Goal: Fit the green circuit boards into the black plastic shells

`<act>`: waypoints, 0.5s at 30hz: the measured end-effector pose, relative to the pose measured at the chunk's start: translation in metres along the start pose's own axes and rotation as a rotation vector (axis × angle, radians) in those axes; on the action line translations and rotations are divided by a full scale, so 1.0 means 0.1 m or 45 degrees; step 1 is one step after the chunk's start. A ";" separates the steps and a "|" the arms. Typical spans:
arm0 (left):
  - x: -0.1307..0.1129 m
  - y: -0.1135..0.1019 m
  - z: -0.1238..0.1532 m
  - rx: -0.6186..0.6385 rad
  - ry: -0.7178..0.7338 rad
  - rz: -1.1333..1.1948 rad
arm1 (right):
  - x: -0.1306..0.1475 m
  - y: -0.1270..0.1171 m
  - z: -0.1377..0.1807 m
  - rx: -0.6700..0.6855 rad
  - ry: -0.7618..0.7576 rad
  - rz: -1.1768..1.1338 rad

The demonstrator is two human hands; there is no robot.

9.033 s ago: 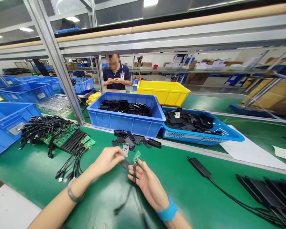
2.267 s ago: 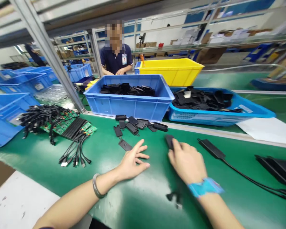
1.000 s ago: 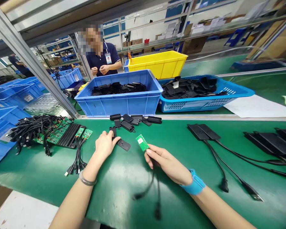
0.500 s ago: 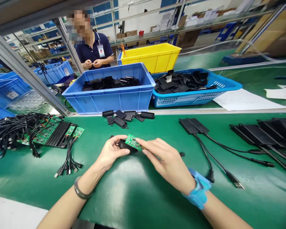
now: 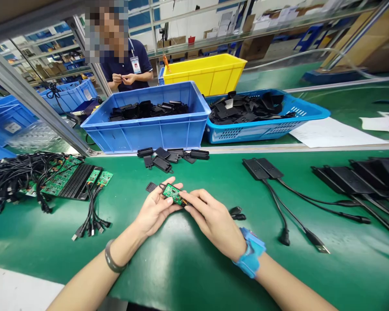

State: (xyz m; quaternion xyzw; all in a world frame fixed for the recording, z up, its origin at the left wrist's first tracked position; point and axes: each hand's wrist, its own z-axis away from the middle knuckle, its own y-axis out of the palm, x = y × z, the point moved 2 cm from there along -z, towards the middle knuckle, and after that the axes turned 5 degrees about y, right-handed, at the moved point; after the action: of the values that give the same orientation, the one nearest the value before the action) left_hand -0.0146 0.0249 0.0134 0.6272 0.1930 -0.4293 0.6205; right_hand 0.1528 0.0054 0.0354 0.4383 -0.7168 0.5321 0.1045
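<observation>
Over the green mat, my left hand [image 5: 155,208] cups a small black housing shell with a green circuit board [image 5: 172,193] lying in it, fingers curled under and around it. My right hand [image 5: 214,220], with a blue wrist strap [image 5: 251,258], pinches the board's near end where its cable leaves. The cable's black plug ends [image 5: 236,212] lie on the mat just right of that hand. A loose black shell piece [image 5: 151,186] rests just beyond my left fingers.
A row of black shells [image 5: 171,156] lies before a blue bin [image 5: 142,129] of black parts; a blue basket [image 5: 266,125] and yellow bin [image 5: 204,75] stand beyond. Cabled boards [image 5: 48,177] pile at left. Finished cabled units [image 5: 262,168] lie right. A person [image 5: 123,65] works opposite.
My hands have come a little closer to me. The green board has dropped flatter into the black shell in my left hand, and the plug ends now show beside my right hand.
</observation>
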 end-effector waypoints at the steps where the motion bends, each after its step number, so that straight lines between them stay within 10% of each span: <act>1: 0.01 0.00 0.00 0.002 0.001 0.001 | -0.01 0.01 0.00 -0.009 -0.014 0.022; 15: 0.12 -0.05 -0.06 -0.286 0.098 -0.229 | -0.04 0.16 0.01 0.056 0.183 -0.048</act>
State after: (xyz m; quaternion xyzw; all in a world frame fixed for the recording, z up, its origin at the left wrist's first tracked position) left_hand -0.0098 0.0281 -0.0002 0.5499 0.3190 -0.4346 0.6379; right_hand 0.1435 0.0077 0.0216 0.4146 -0.6871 0.5759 0.1562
